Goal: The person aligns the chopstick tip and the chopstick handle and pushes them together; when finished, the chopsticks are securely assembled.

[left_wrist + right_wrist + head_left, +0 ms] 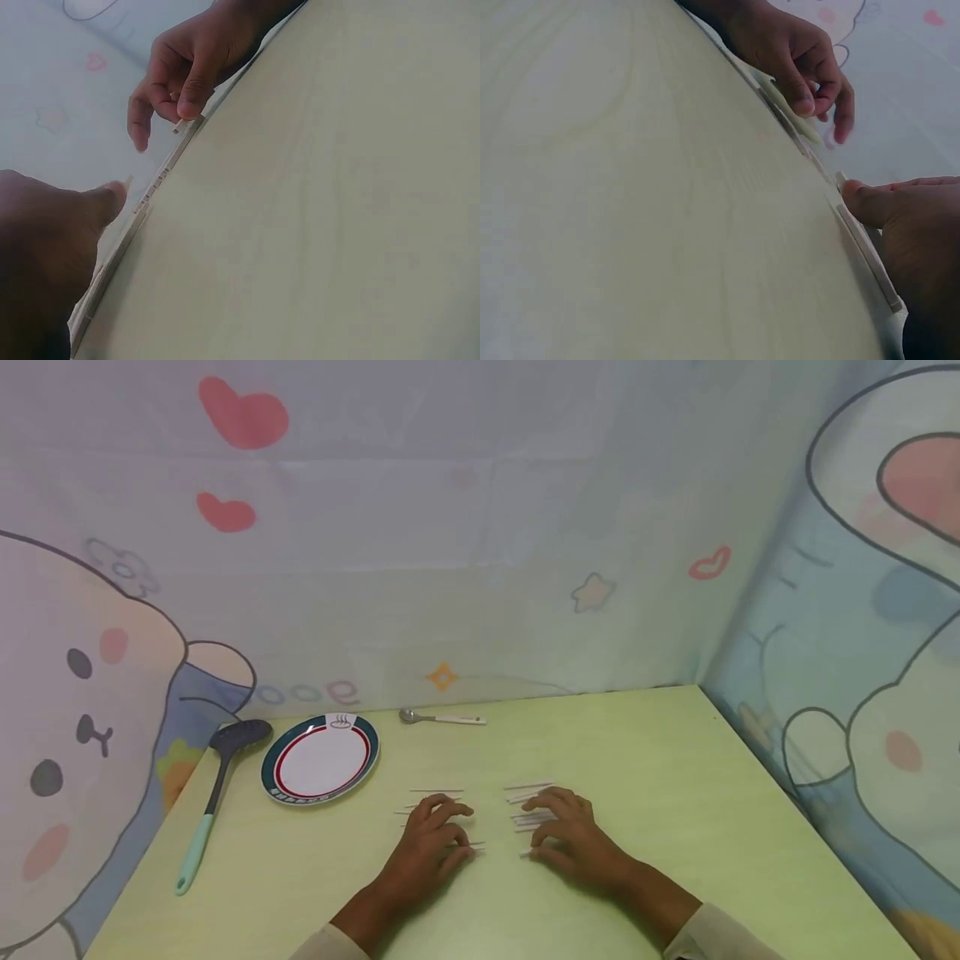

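Two groups of thin pale sticks lie crosswise on the table, a left group point(437, 791) and a right group point(528, 787). Over the left one, my left hand point(431, 843) bends its fingers and pinches a stick point(480, 850) between thumb and index finger; the stick's tip shows past the thumb in the left wrist view. My right hand point(573, 839) reaches over the right group, thumb and index finger gripping another stick point(524, 854). A short end of it juts from under the thumb in the left wrist view. Both hands partly hide the sticks beneath them.
A white plate point(322, 762) with a dark green rim stands at the back left. Left of it lies a black slotted spatula point(217, 785) with a mint handle. A small spoon point(442, 719) lies near the table's back edge. Printed cloth point(487, 527) hangs behind the table point(712, 810).
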The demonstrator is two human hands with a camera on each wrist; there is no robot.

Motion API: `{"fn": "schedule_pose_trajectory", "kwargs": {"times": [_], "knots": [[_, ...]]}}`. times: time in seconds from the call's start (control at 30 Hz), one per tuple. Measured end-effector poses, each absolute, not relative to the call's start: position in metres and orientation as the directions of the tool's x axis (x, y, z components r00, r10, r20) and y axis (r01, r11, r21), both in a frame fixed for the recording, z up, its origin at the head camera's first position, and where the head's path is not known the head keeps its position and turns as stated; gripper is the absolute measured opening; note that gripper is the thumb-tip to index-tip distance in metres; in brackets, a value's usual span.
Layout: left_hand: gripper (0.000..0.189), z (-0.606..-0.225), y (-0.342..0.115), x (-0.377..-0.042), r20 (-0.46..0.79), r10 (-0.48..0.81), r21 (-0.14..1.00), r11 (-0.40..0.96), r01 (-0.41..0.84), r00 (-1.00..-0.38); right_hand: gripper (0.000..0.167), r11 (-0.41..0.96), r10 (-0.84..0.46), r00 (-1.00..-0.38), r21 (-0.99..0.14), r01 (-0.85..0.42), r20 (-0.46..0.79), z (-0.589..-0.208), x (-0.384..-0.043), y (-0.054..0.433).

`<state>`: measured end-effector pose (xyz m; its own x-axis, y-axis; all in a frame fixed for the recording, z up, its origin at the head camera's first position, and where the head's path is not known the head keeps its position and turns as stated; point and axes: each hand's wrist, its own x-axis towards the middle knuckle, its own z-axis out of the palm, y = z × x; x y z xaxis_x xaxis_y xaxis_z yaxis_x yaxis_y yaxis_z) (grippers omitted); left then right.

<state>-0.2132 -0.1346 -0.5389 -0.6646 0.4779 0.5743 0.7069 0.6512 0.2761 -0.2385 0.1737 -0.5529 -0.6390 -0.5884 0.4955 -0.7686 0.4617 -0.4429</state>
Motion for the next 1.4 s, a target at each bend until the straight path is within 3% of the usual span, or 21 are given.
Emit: {"fn": "schedule_pose_trajectory", "kwargs": {"times": [0.17,0.33,0.5,0.67,0.8,1.0,1.4], "knots": [[0.018,-0.535,-0.135,-0.21,0.597,0.506,0.226,0.639,0.735,-0.623,0.02,0.425,-0.574,-0.574,-0.387,-0.818,0.584,-0.552,-0.242,0.174],[0.01,-0.531,-0.135,-0.206,0.513,0.491,0.321,0.651,0.688,-0.704,0.022,0.327,-0.583,-0.494,-0.37,-0.87,0.645,-0.551,-0.248,0.168],[0.005,-0.529,-0.133,-0.204,0.411,0.492,0.41,0.651,0.638,-0.767,0.013,0.296,-0.608,-0.537,-0.46,-0.837,0.585,-0.549,-0.243,0.163],[0.005,-0.528,-0.129,-0.206,0.476,0.517,0.347,0.633,0.692,-0.712,0.006,0.345,-0.616,-0.598,-0.507,-0.79,0.512,-0.548,-0.238,0.161],[0.007,-0.528,-0.125,-0.209,0.541,0.542,0.269,0.613,0.743,-0.643,0.009,0.355,-0.608,-0.562,-0.44,-0.825,0.561,-0.547,-0.239,0.158],[0.007,-0.527,-0.121,-0.212,0.534,0.559,0.255,0.609,0.751,-0.634,0.011,0.333,-0.595,-0.513,-0.391,-0.858,0.618,-0.543,-0.241,0.155],[0.006,-0.527,-0.118,-0.212,0.562,0.568,0.21,0.605,0.768,-0.602,0.012,0.362,-0.613,-0.558,-0.429,-0.827,0.559,-0.538,-0.232,0.153]]}}
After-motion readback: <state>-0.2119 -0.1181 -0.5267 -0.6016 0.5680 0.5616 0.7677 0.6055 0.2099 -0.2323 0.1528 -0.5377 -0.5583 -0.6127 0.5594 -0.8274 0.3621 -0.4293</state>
